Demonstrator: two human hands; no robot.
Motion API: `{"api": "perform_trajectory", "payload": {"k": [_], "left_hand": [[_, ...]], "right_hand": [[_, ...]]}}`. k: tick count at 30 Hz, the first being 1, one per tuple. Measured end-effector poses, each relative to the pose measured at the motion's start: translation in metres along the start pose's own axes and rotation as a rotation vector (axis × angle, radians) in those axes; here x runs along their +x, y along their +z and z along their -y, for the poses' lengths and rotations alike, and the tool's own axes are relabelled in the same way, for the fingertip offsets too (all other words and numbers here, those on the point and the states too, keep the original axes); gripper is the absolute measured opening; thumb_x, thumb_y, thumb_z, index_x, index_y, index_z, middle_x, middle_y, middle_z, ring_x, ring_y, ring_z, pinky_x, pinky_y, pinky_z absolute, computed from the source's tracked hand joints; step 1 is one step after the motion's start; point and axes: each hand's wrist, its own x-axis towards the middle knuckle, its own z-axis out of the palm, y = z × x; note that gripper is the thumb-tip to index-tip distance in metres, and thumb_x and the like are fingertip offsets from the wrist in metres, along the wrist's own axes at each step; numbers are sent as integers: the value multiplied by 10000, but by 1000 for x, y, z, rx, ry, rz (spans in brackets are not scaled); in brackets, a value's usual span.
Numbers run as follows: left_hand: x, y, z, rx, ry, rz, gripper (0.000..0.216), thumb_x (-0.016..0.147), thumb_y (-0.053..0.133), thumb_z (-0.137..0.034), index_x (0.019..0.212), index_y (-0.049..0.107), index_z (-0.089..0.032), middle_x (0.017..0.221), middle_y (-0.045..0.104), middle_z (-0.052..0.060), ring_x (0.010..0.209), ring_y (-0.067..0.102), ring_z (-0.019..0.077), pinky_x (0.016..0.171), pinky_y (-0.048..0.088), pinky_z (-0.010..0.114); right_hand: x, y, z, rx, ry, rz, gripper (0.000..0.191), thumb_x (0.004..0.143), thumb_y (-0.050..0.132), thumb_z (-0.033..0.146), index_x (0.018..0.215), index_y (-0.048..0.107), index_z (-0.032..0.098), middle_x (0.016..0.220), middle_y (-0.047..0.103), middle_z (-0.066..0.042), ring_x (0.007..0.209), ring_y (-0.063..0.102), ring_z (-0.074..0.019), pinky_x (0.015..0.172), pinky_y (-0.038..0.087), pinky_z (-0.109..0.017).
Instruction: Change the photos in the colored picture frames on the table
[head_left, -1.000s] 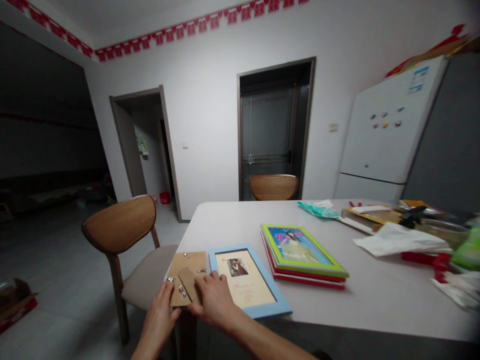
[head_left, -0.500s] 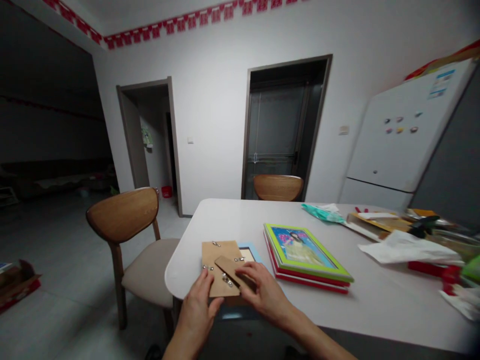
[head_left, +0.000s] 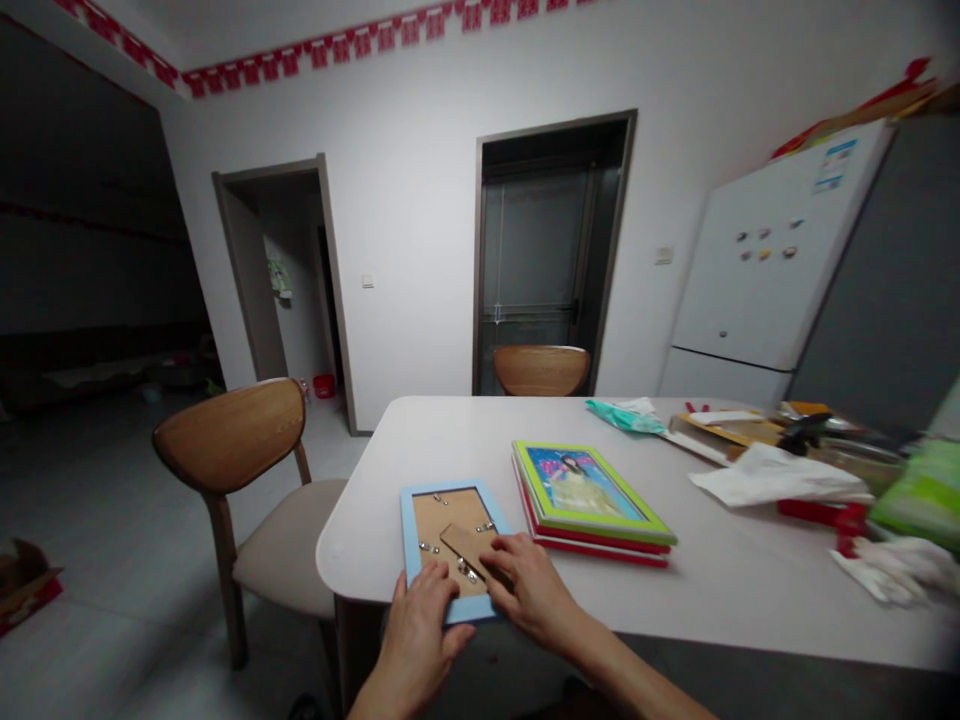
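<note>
Hands: I am watching both pressing down on a blue photo frame (head_left: 450, 545) lying face down near the table's front edge.
Left hand (head_left: 421, 630): I am seeing it lying flat, fingers spread over the frame's near left corner, gripping nothing.
Right hand (head_left: 531, 587): it is resting palm down, fingers lightly curled on the stand flap (head_left: 469, 546), not closed around it.
Backing board (head_left: 450, 535): I am reading it as matte brown fibreboard, rectangular, sitting inside the blue rim, with small shiny metal clips along its edges.
Table (head_left: 735, 590): it is showing a smooth pale top with a rounded corner.
Frame stack (head_left: 589, 495): glossy green over red, lying just beside the blue frame.
Chair (head_left: 240, 450): curved wooden back, padded seat, standing left of the table.
</note>
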Motion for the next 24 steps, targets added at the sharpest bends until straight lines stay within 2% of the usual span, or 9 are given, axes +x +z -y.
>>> {"api": "perform_trajectory", "payload": {"k": [4,10,14,17,22,24], "left_hand": [[-2,0,-1,44,-36,9,227,666,555,-160,892,546,-178,1190,501,99,1139,403,215,973,220,474],[-2,-2,9,10,-11,-7,236,661,559,-152,894,542,-188,1185,506,85,1138,407,200,981,222,467],[-3,1,16,3,-5,1,273,666,548,-149,937,540,-183,1188,503,92,1146,398,207,982,210,488],[-3,2,18,-4,-8,17,295,666,542,-149,960,535,-177,1199,493,101,1149,395,213,982,203,501],[-3,2,20,-21,-9,1,275,663,550,-165,937,543,-179,1198,495,97,1147,396,214,987,203,493],[-3,2,21,-29,-13,-1,260,662,556,-174,922,547,-179,1193,499,94,1149,394,211,988,209,482]], "right_hand": [[-1,-4,7,-50,-44,40,210,773,417,262,839,614,226,896,540,-42,848,459,-162,730,328,-277],[1,-4,23,-33,-158,79,227,806,386,260,957,556,279,959,506,-26,921,413,-169,751,317,-289],[7,1,31,-42,-131,111,193,799,401,258,885,573,265,963,506,-25,932,399,-177,754,314,-297],[8,-2,35,-50,-199,161,184,802,400,282,849,578,286,1001,499,-7,966,381,-178,787,300,-309],[-1,-8,36,-89,-287,208,292,797,397,335,1072,475,276,1198,420,-33,1083,320,-199,872,254,-341],[-4,-8,33,-98,-292,216,323,784,411,353,1088,462,257,1232,398,-43,1110,301,-207,886,243,-344]]}}
